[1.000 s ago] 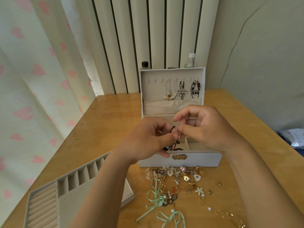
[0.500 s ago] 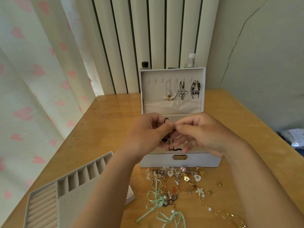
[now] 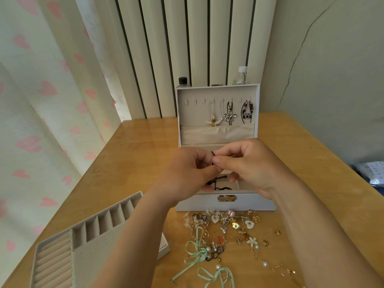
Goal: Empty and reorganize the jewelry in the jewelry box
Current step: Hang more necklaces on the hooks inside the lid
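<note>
The white jewelry box [image 3: 245, 203] stands open on the wooden table, its lid upright. Three necklaces hang on the lid's hooks: a white flower one [image 3: 213, 122], a silver flower one [image 3: 229, 117] and a camera charm one [image 3: 247, 115]. Above the box's open compartment, my left hand [image 3: 187, 173] and my right hand [image 3: 249, 163] meet and pinch a black cord necklace [image 3: 213, 157] between thumbs and fingers. Its dark pendant [image 3: 218, 179] dangles below my fingers. More black cord lies inside the box, partly hidden.
A heap of loose jewelry [image 3: 228, 223] with mint ribbons [image 3: 197, 252] lies in front of the box. The removed beige tray [image 3: 83, 246] sits at the front left. Two bottles [image 3: 241, 76] stand behind the lid. A curtain hangs at the left.
Both hands rose together from just over the compartment to a little higher, toward the lid, still pinching the black cord. The pendant now hangs free below them.
</note>
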